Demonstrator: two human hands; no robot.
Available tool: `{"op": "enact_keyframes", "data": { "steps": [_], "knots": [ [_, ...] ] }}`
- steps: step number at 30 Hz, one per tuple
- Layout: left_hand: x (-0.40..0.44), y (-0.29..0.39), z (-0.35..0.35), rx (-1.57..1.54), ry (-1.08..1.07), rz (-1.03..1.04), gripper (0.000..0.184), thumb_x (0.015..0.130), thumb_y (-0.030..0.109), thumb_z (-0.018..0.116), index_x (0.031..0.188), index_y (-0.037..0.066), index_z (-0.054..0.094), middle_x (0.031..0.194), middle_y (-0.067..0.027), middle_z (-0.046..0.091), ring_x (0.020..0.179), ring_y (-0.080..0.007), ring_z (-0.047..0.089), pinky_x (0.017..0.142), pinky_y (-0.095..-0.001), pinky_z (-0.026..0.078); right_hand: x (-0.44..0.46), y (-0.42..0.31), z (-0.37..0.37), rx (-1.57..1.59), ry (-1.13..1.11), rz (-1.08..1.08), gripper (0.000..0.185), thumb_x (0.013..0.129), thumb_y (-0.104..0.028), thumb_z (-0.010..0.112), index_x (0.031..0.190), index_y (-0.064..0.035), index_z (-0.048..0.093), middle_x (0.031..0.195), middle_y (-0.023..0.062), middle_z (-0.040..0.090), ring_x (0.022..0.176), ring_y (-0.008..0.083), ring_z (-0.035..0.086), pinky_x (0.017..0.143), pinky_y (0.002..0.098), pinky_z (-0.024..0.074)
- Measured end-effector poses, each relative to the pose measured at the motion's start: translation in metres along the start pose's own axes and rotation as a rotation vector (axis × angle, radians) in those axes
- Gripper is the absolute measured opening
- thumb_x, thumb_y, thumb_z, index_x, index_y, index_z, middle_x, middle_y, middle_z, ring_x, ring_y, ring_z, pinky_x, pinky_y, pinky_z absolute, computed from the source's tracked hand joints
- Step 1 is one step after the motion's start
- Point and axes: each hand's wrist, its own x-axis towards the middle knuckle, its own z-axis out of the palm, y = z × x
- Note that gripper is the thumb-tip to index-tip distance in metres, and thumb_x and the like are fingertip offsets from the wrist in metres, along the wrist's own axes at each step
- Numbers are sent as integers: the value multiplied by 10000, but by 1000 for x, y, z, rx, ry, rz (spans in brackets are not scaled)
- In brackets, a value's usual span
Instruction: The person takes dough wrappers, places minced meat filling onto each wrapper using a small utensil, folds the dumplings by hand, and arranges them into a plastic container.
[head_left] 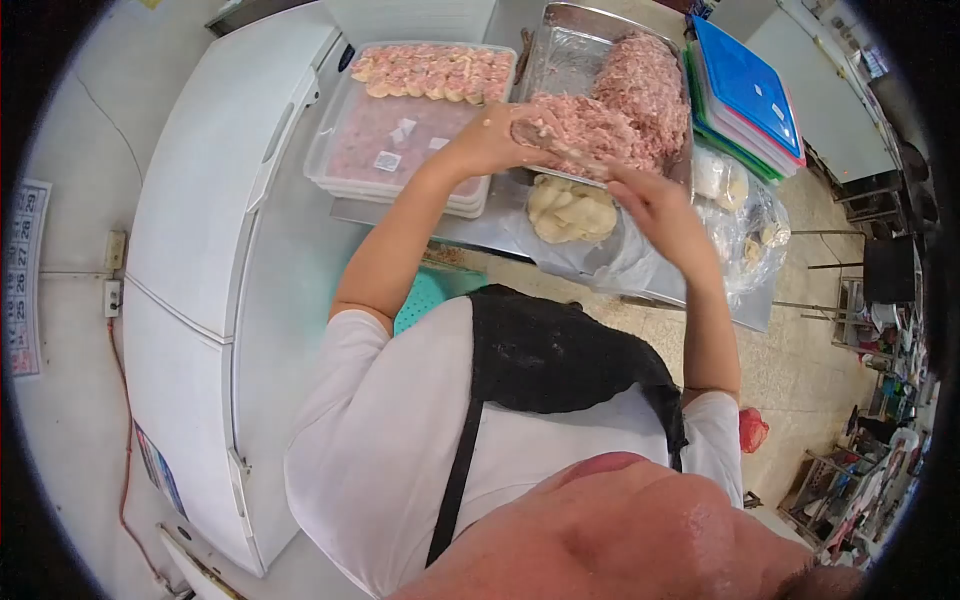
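My left hand point(495, 140) is curled at the near left edge of the metal tray point(560, 60), over the ground meat point(640, 90). Whatever its fingers hold is hidden and blends with the meat. Opposite it, my right hand point(655, 205) is closed at the tray's near side, around the end of a thin flat tool point(580, 158) that points toward the left hand. The tool's exact kind is unclear. Just below both hands, a pale mound of dough rounds point(572, 210) lies on plastic wrap.
Stacked clear containers point(330, 150) stand at left, the top one carrying rows of meat-topped pieces point(435, 72). Coloured lids point(745, 85) are piled at right, near plastic bags point(745, 225) with pale contents. A white refrigerator point(230, 150) borders the left side; a teal basket point(425, 295) sits below the table.
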Motion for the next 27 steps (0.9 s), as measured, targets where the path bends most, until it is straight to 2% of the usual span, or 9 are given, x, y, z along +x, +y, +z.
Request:
{"op": "enact_keyframes", "data": {
  "steps": [3,6,7,9,11,13,18,21,27],
  "knots": [
    [-20,-14,-15,84,93,-113,296,712,231,793,920,78,648,953,-30,665,896,-170,610,809,-316,476,14,-13,14,75,-77,102,295,905,-185,606,1114,22,622,1054,200,656,966,300,647,803,343,491],
    [-44,-23,-46,-29,15,-327,335,700,241,802,943,82,635,920,-34,654,850,-155,602,768,-301,483,8,-8,17,129,62,105,301,899,-193,610,1103,28,621,974,176,677,891,259,659,767,331,489],
    [-52,-34,-56,-17,42,-270,342,704,242,796,960,84,633,907,-34,651,840,-152,599,759,-299,483,2,-4,18,152,107,109,304,897,-196,612,1100,30,620,947,169,684,866,245,663,754,327,489],
    [-68,-71,-78,8,100,-158,359,713,244,785,995,89,627,882,-34,646,818,-144,594,741,-295,481,-16,7,22,86,150,171,301,934,-193,578,1142,22,619,792,28,613,683,93,542,623,237,447],
    [-85,-101,-105,76,223,-291,373,723,239,760,1035,89,619,909,-50,628,848,-168,590,758,-310,476,-37,11,24,179,135,427,299,939,-211,575,1155,-12,630,724,-13,563,570,45,465,508,200,373],
    [-97,-128,-130,286,321,-349,382,732,226,733,1069,92,613,949,-73,608,895,-203,585,782,-334,474,-63,16,27,348,219,624,276,941,-192,571,1136,-10,641,716,-33,514,570,33,432,506,195,346],
    [-93,-173,-164,876,465,-385,414,733,217,691,1122,108,600,1062,-131,550,1048,-316,545,862,-421,465,-121,25,35,532,411,766,327,969,-230,524,1220,-34,594,662,-68,445,512,7,353,449,173,268],
    [-75,-180,-171,1006,478,-456,420,744,251,690,1132,121,596,1093,-116,566,1053,-331,548,862,-441,466,-138,23,34,543,458,820,345,978,-246,506,1241,-36,578,659,-67,441,508,4,352,443,168,267],
    [-55,-213,-180,1129,553,-331,508,711,347,727,1170,173,597,1192,-73,556,1102,-291,506,881,-490,404,-138,31,26,557,504,816,350,982,-251,497,1242,-32,577,661,-59,448,503,3,350,437,166,276]
  ]
}}
